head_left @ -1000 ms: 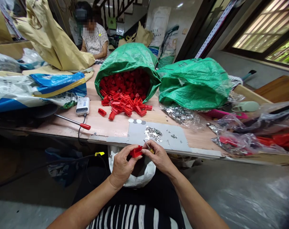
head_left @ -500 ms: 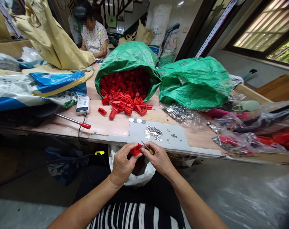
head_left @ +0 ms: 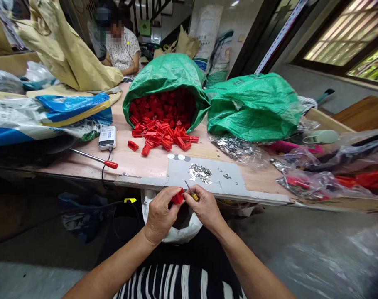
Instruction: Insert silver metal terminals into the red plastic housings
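Observation:
My left hand (head_left: 161, 211) is closed on a small red plastic housing (head_left: 177, 197), held just in front of the table's edge. Close against it, my right hand (head_left: 204, 207) grips a thin-bladed tool with a yellow handle (head_left: 194, 196), its dark tip pointing up and left. Whether the right fingertips also pinch a small metal piece at the housing is too small to tell. Below both hands hangs an open white bag (head_left: 184, 234). Beyond them, small shiny metal pieces (head_left: 200, 173) lie in a pile on a grey mat (head_left: 176, 174).
A green sack (head_left: 167, 68) spills red plastic housings (head_left: 159, 135) onto the table. Another green sack (head_left: 254, 108) stands to its right. At left lie a white power bank (head_left: 107, 138) with a cable and a red-handled rod (head_left: 110, 164). A person (head_left: 123, 50) sits across the table.
The yellow-handled tool has turned slightly in my right hand, its handle now angled lower. The red housing has tilted a little in my left hand.

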`<state>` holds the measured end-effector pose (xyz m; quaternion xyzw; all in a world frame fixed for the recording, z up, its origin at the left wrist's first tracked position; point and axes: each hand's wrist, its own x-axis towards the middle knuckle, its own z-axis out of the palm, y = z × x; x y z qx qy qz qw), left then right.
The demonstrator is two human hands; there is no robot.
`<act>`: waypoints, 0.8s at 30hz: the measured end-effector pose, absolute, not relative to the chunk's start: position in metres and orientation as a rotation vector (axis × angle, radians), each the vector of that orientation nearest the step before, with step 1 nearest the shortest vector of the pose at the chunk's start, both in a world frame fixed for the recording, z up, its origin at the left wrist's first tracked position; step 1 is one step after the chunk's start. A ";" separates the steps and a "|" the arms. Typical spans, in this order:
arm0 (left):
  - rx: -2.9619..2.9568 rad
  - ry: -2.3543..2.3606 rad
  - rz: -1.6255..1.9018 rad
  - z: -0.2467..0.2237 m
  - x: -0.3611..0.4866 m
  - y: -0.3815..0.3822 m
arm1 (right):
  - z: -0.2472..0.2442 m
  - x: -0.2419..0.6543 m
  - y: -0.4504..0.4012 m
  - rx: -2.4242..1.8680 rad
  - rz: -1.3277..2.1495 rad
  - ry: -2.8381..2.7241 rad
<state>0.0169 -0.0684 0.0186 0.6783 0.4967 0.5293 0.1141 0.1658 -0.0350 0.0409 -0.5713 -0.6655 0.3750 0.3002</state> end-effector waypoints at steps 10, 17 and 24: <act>1.901 1.472 1.564 0.017 0.016 -0.069 | 0.033 0.169 -0.030 -1.414 1.126 -1.736; 1.845 1.465 1.539 0.014 0.016 -0.070 | 0.034 0.175 -0.024 -1.225 1.690 -1.486; 1.825 1.438 1.509 0.012 0.017 -0.072 | 0.040 0.181 -0.020 -1.197 1.803 -1.386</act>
